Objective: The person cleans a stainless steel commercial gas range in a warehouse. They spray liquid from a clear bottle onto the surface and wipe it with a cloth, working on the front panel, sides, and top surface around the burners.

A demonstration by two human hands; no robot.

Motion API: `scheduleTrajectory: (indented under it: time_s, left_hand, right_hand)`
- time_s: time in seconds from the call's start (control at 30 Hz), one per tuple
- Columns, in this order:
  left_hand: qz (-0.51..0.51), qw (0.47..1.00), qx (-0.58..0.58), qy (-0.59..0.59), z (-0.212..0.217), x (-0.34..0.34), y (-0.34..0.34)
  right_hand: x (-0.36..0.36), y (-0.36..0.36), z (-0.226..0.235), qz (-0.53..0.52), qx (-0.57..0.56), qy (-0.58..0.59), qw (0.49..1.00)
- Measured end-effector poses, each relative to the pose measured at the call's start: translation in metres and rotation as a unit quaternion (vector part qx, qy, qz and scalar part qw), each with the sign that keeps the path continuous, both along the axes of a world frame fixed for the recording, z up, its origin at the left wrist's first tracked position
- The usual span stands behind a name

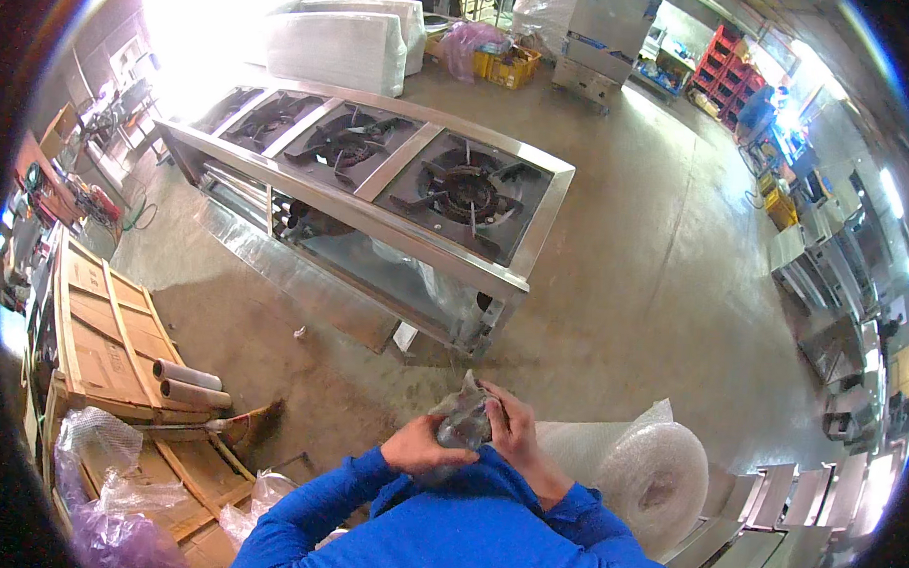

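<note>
Close to my body I hold a small greyish bundle (462, 424) that looks wrapped in clear plastic; what is inside cannot be made out. My left hand (421, 446) grips it from the left side, thumb lying across its lower part. On the other side my right hand (512, 431) is closed at its upper edge, with bent fingers pressed on the plastic. Ahead stands a long stainless steel gas range (397, 222) with several burners in a row. A big roll of bubble wrap (658, 481) lies beside my right arm.
At left, cardboard cartons in a wooden crate frame (112, 332) carry two film rolls (193, 385) and a broom head (254, 425). Purple plastic wrap (125, 538) lies nearby. Metal panels (766, 525) stand at lower right. A person (756, 114) works far right; wrapped units (338, 50) stand behind the range.
</note>
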State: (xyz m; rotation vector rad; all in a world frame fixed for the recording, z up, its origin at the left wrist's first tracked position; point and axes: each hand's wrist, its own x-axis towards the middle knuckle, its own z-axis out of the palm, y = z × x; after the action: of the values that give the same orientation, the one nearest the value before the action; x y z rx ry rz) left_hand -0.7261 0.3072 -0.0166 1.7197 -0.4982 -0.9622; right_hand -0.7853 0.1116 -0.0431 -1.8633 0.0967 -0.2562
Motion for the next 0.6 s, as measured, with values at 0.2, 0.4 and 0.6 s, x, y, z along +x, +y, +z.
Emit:
scheduleTrajectory:
  time_s: [0.2, 0.4, 0.6]
  left_hand:
    - [-0.008, 0.903, 0.011, 0.429, -0.067, 0.009, 0.001]
    - [-0.052, 0.979, 0.006, 0.197, -0.063, 0.018, -0.002]
    - [-0.055, 0.976, 0.023, -0.21, -0.029, 0.037, -0.014]
  right_hand:
    - [0.016, -0.002, -0.042, 0.045, -0.033, 0.16, 0.985]
    - [0.013, -0.003, -0.023, -0.003, -0.064, 0.073, 0.995]
    - [0.0, -0.002, 0.005, 0.067, -0.168, -0.19, 0.965]
